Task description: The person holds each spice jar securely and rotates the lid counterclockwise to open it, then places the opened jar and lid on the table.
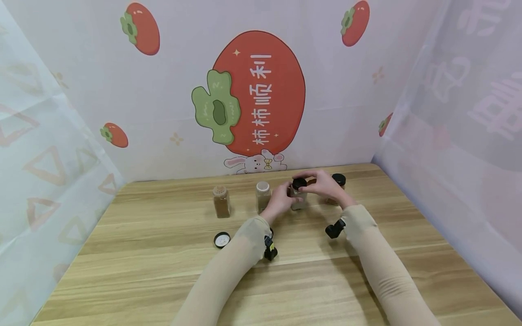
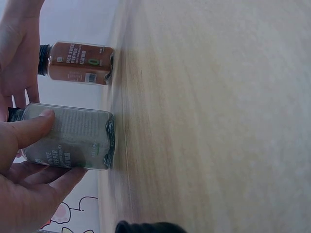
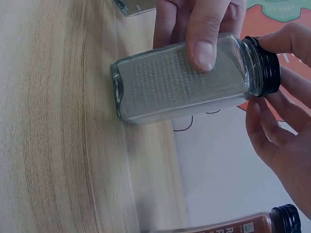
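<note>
A clear glass spice jar [image 1: 299, 202] of pale powder stands near the back of the table, labelled as pepper in the left wrist view. My left hand [image 1: 279, 200] holds its body, the thumb pressed flat along one side and the fingers around the other. At the top, my right hand [image 1: 324, 184] grips the black screw cap [image 3: 268, 73] between thumb and fingers. In the right wrist view the cap sits on the jar's neck. Just right of it is a jar of red sweet pepper [image 2: 80, 63] with a black cap, partly behind the right hand in the head view.
To the left stand a jar with a white shaker top [image 1: 263, 197] and a brown spice jar [image 1: 221, 202] with a perforated top. A black cap [image 1: 222, 240] lies upturned before them. Another black ribbed cap [image 2: 150, 227] shows by the left wrist. A printed cloth backs the table.
</note>
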